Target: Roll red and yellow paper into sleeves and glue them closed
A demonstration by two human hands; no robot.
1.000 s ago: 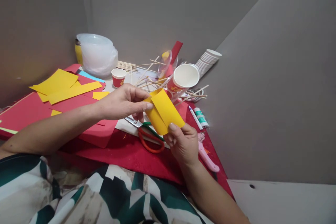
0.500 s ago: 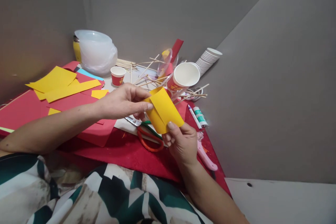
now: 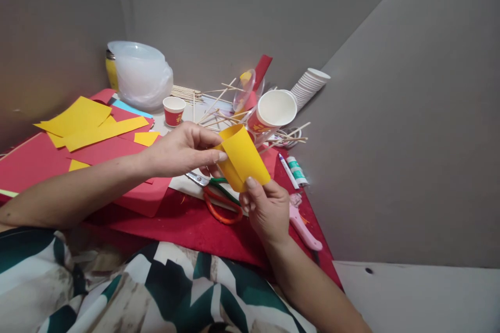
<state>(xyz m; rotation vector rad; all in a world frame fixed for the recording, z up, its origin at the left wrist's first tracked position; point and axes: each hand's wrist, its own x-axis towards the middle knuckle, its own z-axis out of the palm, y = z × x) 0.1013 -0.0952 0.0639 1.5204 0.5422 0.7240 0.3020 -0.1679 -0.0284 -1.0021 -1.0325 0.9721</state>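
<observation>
Both hands hold a yellow paper piece point(image 3: 241, 157) curled into a loose tube above the table. My left hand point(image 3: 183, 150) pinches its left edge between thumb and fingers. My right hand point(image 3: 264, 209) grips its lower right corner, thumb on top. Under the paper lie scissors with red and green handles point(image 3: 220, 203) on the red sheet point(image 3: 187, 223).
A big paper cup point(image 3: 273, 112) lies tilted among wooden sticks point(image 3: 219, 106). Also here are a small red cup point(image 3: 174, 111), a stack of white cups point(image 3: 310, 86), a clear plastic bowl point(image 3: 140, 74), yellow paper scraps point(image 3: 88, 122), a glue tube point(image 3: 297, 170), a pen point(image 3: 288, 170) and a pink cutter point(image 3: 304, 226).
The curled paper and both hands have shifted slightly up and to the left; the grip is unchanged. The view has tilted a little.
</observation>
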